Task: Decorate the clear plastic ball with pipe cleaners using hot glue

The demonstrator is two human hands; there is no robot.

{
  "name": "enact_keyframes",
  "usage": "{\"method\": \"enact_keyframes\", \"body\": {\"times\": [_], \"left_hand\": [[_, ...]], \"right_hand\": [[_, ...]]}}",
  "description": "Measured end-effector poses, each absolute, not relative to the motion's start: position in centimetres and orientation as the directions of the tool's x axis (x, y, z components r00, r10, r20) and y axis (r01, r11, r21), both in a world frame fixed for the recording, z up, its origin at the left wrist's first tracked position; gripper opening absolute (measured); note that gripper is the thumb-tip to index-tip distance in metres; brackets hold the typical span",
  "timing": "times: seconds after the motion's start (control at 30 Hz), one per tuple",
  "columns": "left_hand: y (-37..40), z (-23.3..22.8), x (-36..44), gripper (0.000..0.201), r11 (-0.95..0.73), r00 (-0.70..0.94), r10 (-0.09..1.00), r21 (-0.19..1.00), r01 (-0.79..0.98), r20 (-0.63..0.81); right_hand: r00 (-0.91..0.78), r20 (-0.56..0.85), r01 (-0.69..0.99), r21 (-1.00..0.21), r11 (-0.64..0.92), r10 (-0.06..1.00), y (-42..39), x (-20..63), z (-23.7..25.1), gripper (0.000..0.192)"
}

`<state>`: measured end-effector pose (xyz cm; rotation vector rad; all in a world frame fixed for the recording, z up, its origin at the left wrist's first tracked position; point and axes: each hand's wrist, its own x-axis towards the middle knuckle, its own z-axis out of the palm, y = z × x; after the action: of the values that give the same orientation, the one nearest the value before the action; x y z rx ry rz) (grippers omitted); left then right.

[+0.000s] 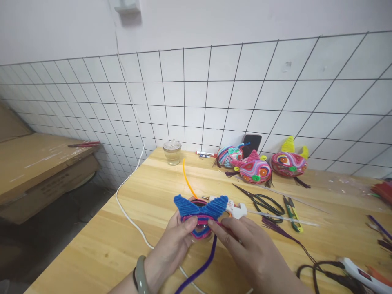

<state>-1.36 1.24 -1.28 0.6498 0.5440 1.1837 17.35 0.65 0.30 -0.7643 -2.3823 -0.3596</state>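
Note:
My left hand (174,245) and my right hand (249,249) both hold a small pipe-cleaner piece (200,212) just above the wooden table (122,228). It has two blue ribbed wings on top and a round pink-and-blue coiled body below. A purple pipe cleaner (199,269) trails down from it toward me. An orange pipe cleaner (188,179) curves up behind it. A white glue gun (234,209) lies right behind my fingers.
Three finished colourful pipe-cleaner figures (260,165) stand by the tiled wall, with a phone (251,143) behind them. Black scissors (263,202), green snips (292,212), a glass jar (172,152), a white cable (128,212) and another glue gun (364,277) lie around. Cardboard boxes (36,171) sit left.

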Motion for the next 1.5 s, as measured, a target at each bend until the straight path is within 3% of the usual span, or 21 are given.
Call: {"method": "enact_keyframes", "body": {"times": [0.1, 0.23, 0.37, 0.43, 0.57, 0.63, 0.73, 0.8, 0.87, 0.93, 1.03, 1.23, 1.37, 1.5], "left_hand": [[1.3, -1.3, -1.4, 0.040, 0.247, 0.295, 0.954, 0.708, -0.662, -0.058], [1.3, -1.0, -1.5, 0.048, 0.256, 0.304, 0.951, 0.693, -0.674, -0.056], [1.3, -0.9, -1.6, 0.056, 0.232, 0.304, 0.952, 0.702, -0.673, -0.023], [1.3, -1.0, -1.7, 0.060, 0.223, 0.299, 0.954, 0.709, -0.669, -0.018], [1.6, -0.9, -2.3, 0.071, 0.221, 0.271, 0.961, 0.722, -0.656, -0.048], [1.8, -0.8, -2.8, 0.078, 0.201, 0.232, 0.971, 0.733, -0.649, -0.060], [2.3, -0.7, -3.5, 0.087, 0.167, 0.190, 0.980, 0.760, -0.628, -0.059], [2.7, -0.7, -3.9, 0.091, 0.141, 0.170, 0.984, 0.774, -0.617, -0.044], [3.0, -0.7, -4.3, 0.093, 0.119, 0.152, 0.988, 0.789, -0.603, -0.033], [3.4, -0.8, -4.6, 0.094, 0.091, 0.134, 0.991, 0.805, -0.586, -0.014], [3.7, -1.0, -5.0, 0.097, 0.049, 0.110, 0.994, 0.824, -0.565, 0.015], [4.0, -0.9, -5.7, 0.100, 0.041, 0.101, 0.995, 0.845, -0.534, 0.016], [4.0, -1.1, -5.8, 0.108, 0.028, 0.129, 0.991, 0.859, -0.511, 0.044], [3.9, -1.7, -5.5, 0.123, 0.059, 0.212, 0.976, 0.883, -0.465, 0.047]], "right_hand": [[-0.616, 0.634, 0.602, -0.004, 0.798, 0.467, 0.7, 17.4, -0.1, 0.038], [-0.564, 0.589, 0.546, -0.259, 0.796, 0.579, 0.7, 17.3, 0.0, 0.040], [-0.514, 0.566, 0.337, -0.558, 0.759, 0.644, 0.5, 16.9, 1.4, 0.046], [-0.467, 0.550, 0.290, -0.644, 0.708, 0.692, 0.2, 16.9, 2.1, 0.046], [-0.293, 0.506, 0.386, -0.714, 0.584, 0.812, 0.3, 18.3, 3.0, 0.033], [-0.127, 0.446, 0.502, -0.741, 0.445, 0.886, 0.9, 19.7, 3.3, 0.026], [0.098, 0.309, 0.578, -0.791, 0.199, 0.946, 2.1, 22.0, 3.6, 0.033], [0.113, 0.200, 0.675, -0.734, 0.072, 0.973, 2.9, 23.0, 3.5, 0.037], [0.037, 0.052, 0.817, -0.577, 0.000, 0.998, 3.4, 23.3, 3.1, 0.046], [-0.045, -0.100, 0.904, -0.428, -0.002, 0.994, 3.8, 23.0, 2.3, 0.051], [-0.097, -0.202, 0.930, -0.367, 0.016, 0.975, 3.8, 22.2, 1.0, 0.044], [-0.035, -0.202, 0.956, -0.291, -0.026, 0.979, 4.4, 23.8, 0.8, 0.043], [0.065, -0.066, 0.974, -0.214, -0.078, 0.996, 6.2, 26.8, 0.7, 0.035], [0.041, 0.006, 0.979, -0.198, -0.039, 0.999, 7.9, 28.8, -1.0, 0.024]]}}
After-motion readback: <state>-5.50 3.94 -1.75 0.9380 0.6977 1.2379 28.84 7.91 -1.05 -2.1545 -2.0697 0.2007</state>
